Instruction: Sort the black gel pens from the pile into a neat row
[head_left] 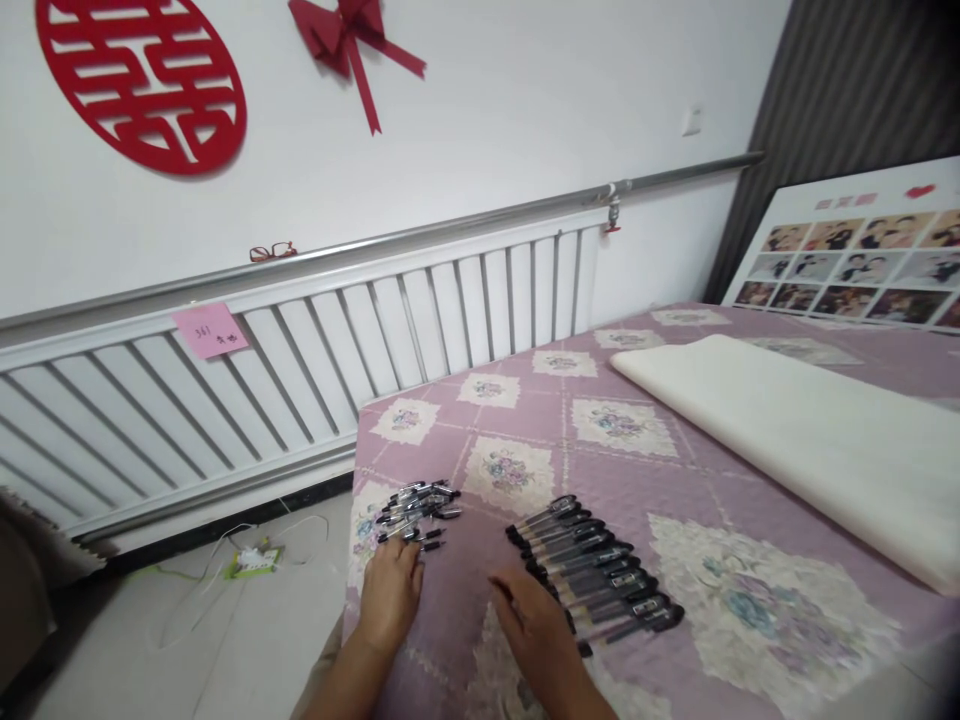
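Note:
A loose heap of black pens (417, 508) lies near the left edge of a purple flowered bedspread (585, 460). My left hand (390, 592) rests flat just below the heap, fingers stretched toward it, fingertips touching the nearest pens. To the right, a neat row of black pens (592, 575) lies side by side. My right hand (536, 620) lies palm down at the lower left end of that row, fingers spread and touching the pens there. Neither hand holds anything.
A long cream cushion (810, 440) lies across the bed at right. A photo board (862, 260) leans at the back right. A white slatted radiator cover (300, 350) with a pink note (209, 330) runs along the wall. Cables and a power strip (253, 560) lie on the floor.

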